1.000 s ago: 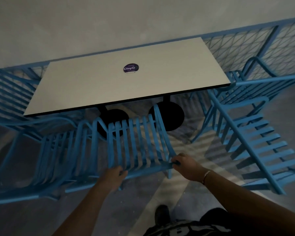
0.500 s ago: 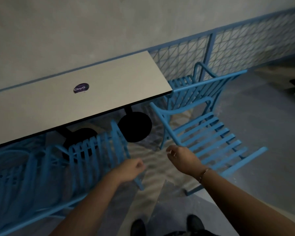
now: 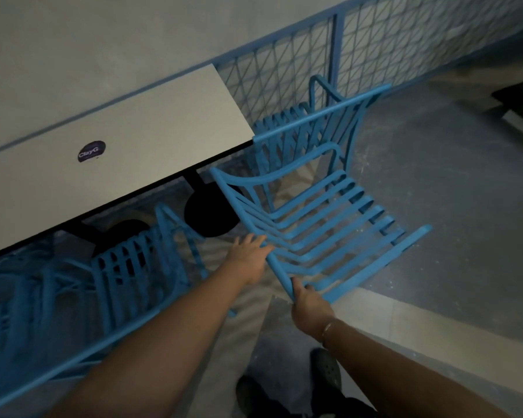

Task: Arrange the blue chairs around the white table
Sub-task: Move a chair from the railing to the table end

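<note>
The white table (image 3: 151, 122) with a dark round sticker (image 3: 91, 151) fills the upper left. A blue slatted chair (image 3: 329, 224) stands off its right corner, turned at an angle to the table. My right hand (image 3: 310, 301) grips the near end of that chair's top rail. My left hand (image 3: 249, 256) rests on the same rail farther up, fingers fairly straight. A second blue chair (image 3: 133, 273) is tucked under the table's near side, and more blue chairs blur together at the far left. Another blue chair (image 3: 317, 122) stands at the table's right end.
A blue mesh fence (image 3: 284, 64) runs behind the table along a grey wall. Two black round table bases (image 3: 209, 212) sit on the floor under the table. My shoes (image 3: 326, 372) are at the bottom. Grey floor with a pale stripe spreads to the right.
Both hands let go of the chair under the table's near side and moved right. They now hold the top rail of the angled chair at the table's right corner; my view turned right.
</note>
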Action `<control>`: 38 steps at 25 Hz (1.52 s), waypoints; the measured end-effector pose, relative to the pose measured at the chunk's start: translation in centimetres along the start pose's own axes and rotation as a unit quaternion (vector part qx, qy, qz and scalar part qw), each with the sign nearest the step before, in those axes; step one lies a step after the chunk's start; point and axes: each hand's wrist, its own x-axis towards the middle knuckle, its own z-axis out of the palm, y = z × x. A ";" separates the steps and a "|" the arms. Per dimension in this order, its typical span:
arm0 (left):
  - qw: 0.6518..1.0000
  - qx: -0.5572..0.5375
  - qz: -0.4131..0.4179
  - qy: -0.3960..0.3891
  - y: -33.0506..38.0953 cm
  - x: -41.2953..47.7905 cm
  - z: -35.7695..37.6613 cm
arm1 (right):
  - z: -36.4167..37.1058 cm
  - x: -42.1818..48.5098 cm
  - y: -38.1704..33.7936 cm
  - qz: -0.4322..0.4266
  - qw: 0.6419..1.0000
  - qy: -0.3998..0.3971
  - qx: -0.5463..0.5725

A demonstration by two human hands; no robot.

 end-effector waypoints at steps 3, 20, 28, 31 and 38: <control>0.997 0.058 -0.026 -0.033 1.4 1.3 -1.0 | -0.7 -0.5 0.6 -0.002 1.000 -0.012 0.009; 0.998 0.054 -0.009 0.035 6.0 -3.1 3.0 | 0.8 -4.1 5.4 0.063 0.992 -0.070 0.081; 0.996 0.030 0.056 0.055 8.5 -7.6 6.4 | 3.2 -8.3 8.9 0.098 0.991 -0.079 0.036; 0.995 0.015 0.074 0.062 9.4 -9.2 7.1 | 3.3 -10.1 10.0 0.084 0.995 -0.061 0.011; 0.993 -0.047 0.087 0.069 13.4 -16.3 12.8 | 2.7 -18.5 11.8 0.041 0.989 -0.067 -0.126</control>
